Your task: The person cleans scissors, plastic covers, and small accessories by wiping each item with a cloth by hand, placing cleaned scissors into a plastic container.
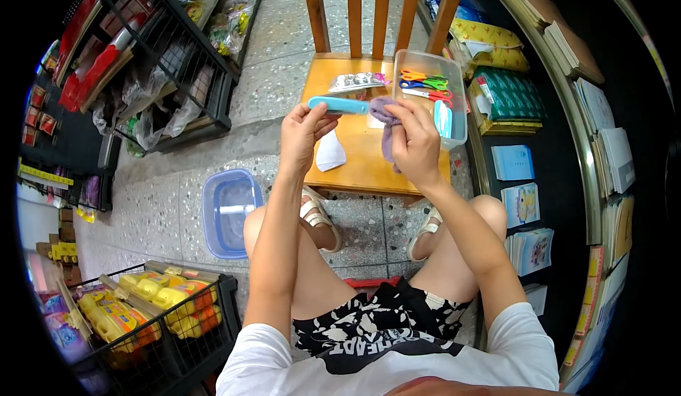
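Above the wooden chair seat [365, 176], my left hand [306, 132] pinches a slim light-blue tool [335, 105] by one end. Its exact kind is unclear. A purple cloth [386, 112] is gripped in my right hand [416, 144], bunched at the tool's other end, with a fold hanging down. Below my left hand, a piece of white paper [330, 152] lies on the seat. Beyond the hands is a silvery blister-like pack [357, 81]. To the right, a clear plastic bin [457, 132] holds several colourful scissors [425, 82] and a light-blue item [443, 119].
A blue plastic basin [232, 245] stands on the speckled floor [174, 190] at left. Black wire racks [225, 87] with bagged goods and a crate [227, 318] of yellow packs line the left side. Shelves with booklets [521, 203] run along the right. Chair slats [379, 13] rise behind the seat.
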A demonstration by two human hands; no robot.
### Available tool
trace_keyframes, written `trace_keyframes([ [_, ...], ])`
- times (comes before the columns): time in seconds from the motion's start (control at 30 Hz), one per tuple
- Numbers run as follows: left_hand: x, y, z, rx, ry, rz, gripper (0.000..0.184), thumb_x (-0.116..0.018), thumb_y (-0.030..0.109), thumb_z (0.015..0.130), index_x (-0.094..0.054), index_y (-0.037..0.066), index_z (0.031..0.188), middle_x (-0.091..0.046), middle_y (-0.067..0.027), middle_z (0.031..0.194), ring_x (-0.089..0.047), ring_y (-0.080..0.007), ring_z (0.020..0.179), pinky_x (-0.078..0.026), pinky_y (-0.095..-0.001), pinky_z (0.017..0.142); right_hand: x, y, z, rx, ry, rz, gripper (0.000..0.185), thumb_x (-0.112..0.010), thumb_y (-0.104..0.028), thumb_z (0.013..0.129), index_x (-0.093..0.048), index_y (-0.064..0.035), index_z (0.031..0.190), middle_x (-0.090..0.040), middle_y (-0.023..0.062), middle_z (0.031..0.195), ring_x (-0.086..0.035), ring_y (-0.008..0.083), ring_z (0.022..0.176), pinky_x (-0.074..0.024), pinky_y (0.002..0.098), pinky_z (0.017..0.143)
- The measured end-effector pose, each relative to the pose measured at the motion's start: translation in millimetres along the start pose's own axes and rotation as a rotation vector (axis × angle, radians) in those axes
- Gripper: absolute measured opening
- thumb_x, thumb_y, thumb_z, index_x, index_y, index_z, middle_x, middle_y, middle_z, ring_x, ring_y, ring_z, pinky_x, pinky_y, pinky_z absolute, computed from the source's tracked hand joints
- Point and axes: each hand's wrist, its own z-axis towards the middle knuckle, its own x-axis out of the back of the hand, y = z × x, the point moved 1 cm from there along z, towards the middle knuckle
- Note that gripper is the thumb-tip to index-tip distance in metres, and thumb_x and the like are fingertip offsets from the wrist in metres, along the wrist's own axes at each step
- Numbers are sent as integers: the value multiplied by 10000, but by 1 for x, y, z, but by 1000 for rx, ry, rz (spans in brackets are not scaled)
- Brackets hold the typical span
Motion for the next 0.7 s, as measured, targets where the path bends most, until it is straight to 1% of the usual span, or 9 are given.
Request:
trace_keyframes([
  [0.1, -5, 0, -2, -9, 28, 82, 127, -602, 119, 908, -569, 12, 967, -667, -101, 933, -671, -191, 878, -554, -278, 787, 1, 2, 4, -16, 50, -10, 328, -560, 56, 709, -650, -49, 1007, -610, 131, 1029, -586, 320, 942, -483, 399, 802],
  [0.2, -9, -7, -4, -21, -98, 211, 121, -617, 112, 898, -568, 15, 952, -657, -80, 911, -662, -164, 854, -555, -270, 779, 2, -4, 10, 62, 10, -7, 363, -590, 56, 691, -658, -73, 1024, -601, 123, 1057, -575, 320, 964, -483, 396, 818],
  [0.23, -10, -12, -4, -16, -150, 194, 114, -628, 87, 883, -567, 14, 945, -647, -59, 913, -644, -128, 851, -545, -270, 798, 2, -7, 11, 98, -13, -5, 376, -603, 55, 685, -661, -83, 1030, -598, 119, 1066, -572, 319, 970, -483, 395, 823],
  [0.33, -20, -19, -4, -109, -334, 327, 125, -617, 36, 869, -570, 6, 981, -642, -45, 925, -632, -120, 865, -531, -273, 816, -5, -16, 10, 197, -84, 32, 416, -645, 40, 665, -671, -122, 1048, -599, 102, 1079, -572, 309, 973, -491, 389, 829],
  [0.37, -27, -22, -7, -146, -326, 272, 128, -634, 15, 839, -589, 4, 958, -637, -11, 896, -586, -65, 812, -482, -224, 733, -8, -17, 9, 227, -114, -8, 406, -662, 12, 658, -684, -139, 1034, -601, 97, 1106, -571, 293, 968, -496, 380, 832],
  [0.47, -25, -30, -6, -242, -281, 330, 147, -623, 7, 844, -592, -1, 987, -626, 0, 897, -557, -51, 811, -469, -221, 716, -11, -14, 7, 284, -184, -52, 383, -661, -3, 655, -693, -140, 1011, -607, 96, 1121, -570, 285, 961, -500, 376, 821],
  [0.5, -28, -29, -7, -250, -285, 271, 118, -621, 20, 854, -590, 3, 966, -620, 4, 902, -537, -47, 799, -451, -218, 694, -12, -13, 6, 280, -182, -39, 370, -660, -6, 653, -695, -137, 998, -613, 96, 1114, -571, 284, 957, -501, 374, 817],
  [0.6, -23, -28, -6, -244, -351, 316, 97, -599, 23, 877, -569, -1, 965, -619, -11, 912, -562, -57, 811, -481, -223, 716, -13, -10, 6, 272, -171, 9, 339, -657, -13, 650, -699, -128, 965, -628, 95, 1084, -576, 282, 941, -504, 368, 806],
  [0.7, -26, -25, -11, -162, -347, 211, 93, -575, 29, 902, -538, -6, 980, -625, -38, 918, -601, -83, 845, -521, -244, 758, -10, -8, 7, 252, -169, 78, 311, -645, -7, 653, -697, -118, 939, -640, 96, 1042, -584, 287, 922, -505, 368, 802],
])
